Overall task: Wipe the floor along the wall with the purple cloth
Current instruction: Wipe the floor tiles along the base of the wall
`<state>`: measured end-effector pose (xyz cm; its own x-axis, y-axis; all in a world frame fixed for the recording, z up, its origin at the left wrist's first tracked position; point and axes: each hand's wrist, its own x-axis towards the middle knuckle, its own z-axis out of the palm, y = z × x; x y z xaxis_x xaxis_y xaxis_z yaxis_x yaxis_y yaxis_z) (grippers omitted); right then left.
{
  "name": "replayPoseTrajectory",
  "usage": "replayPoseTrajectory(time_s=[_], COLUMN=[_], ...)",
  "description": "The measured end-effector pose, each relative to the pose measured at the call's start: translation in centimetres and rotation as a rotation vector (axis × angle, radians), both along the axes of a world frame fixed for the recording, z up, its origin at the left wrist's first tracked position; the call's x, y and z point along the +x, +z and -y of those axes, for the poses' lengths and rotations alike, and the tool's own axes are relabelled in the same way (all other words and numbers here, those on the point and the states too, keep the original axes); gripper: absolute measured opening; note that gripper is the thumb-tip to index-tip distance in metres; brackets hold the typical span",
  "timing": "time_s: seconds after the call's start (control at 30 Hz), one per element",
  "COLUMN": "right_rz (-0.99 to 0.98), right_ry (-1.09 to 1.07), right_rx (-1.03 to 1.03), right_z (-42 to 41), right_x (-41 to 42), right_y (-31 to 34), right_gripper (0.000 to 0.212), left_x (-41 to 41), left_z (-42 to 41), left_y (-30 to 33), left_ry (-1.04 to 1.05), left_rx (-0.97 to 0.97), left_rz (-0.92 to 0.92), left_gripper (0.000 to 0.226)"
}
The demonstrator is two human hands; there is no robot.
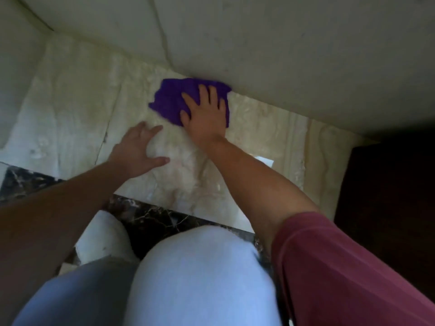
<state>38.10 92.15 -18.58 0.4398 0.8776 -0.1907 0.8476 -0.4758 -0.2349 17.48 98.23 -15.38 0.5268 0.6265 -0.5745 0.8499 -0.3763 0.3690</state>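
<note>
Fingers (150, 130) of the left hand (138, 151) lay spread and released, flat on the pale marble floor (70, 128) beyond the person's knees (200, 274). Farther out, the right hand (207, 116) pressed open-palmed on the purple cloth (169, 100), gripping nothing; the cloth's far edge touched the wall (282, 55).

Pale marble floor (70, 118) meets an off-white wall (282, 43); dark veined tiles (153, 220) border it, dark wooden furniture (388, 196) beside the wall.
</note>
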Motion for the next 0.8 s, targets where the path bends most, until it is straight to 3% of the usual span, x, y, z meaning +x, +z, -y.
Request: replayPoseTrajectory(time_s=[0.1, 0.2, 0.33, 0.43, 0.63, 0.73, 0.8], right_rz=[0.048, 0.189, 0.139, 0.126, 0.034, 0.0, -0.033], right_ry=[-0.088, -0.444, -0.788, -0.781, -0.455, -0.18, -0.127], right_rx=[-0.015, -0.117, -0.253, -0.21, -0.074, -0.056, -0.045], right_z=[5.5, 16.3, 23.2, 17.5, -1.3, -9.1, -13.6], right_x=[3.4, 11.2, 17.3, 14.1, -1.0, -6.7, -9.6], right_y=[0.2, 0.7, 2.2, 0.9, -0.2, -0.4, -0.5], right_gripper=[0.05, 0.053, 0.066, 0.057, 0.049, 0.048, 0.048], left_x=[-1.9, -1.5, -1.4, -0.4, -3.3, -6.9, -10.9], left_z=[-0.6, -0.9, -0.1, 0.4, -3.0, -5.2, -6.2], left_y=[0.4, -0.4, -1.7, -1.1, -0.2, 0.5, 0.6], left_ry=[-0.048, -0.025, -0.002, -0.02, -0.203, -0.088, 0.068], left_rx=[0.123, 0.17, 0.176, 0.176, 0.127, 0.124, 0.129], left_rz=[-0.144, -0.134, -0.156, -0.214, -0.185, -0.138, -0.167], left_gripper=[0.093, 0.089, 0.1, 0.107, 0.101, 0.096, 0.097])
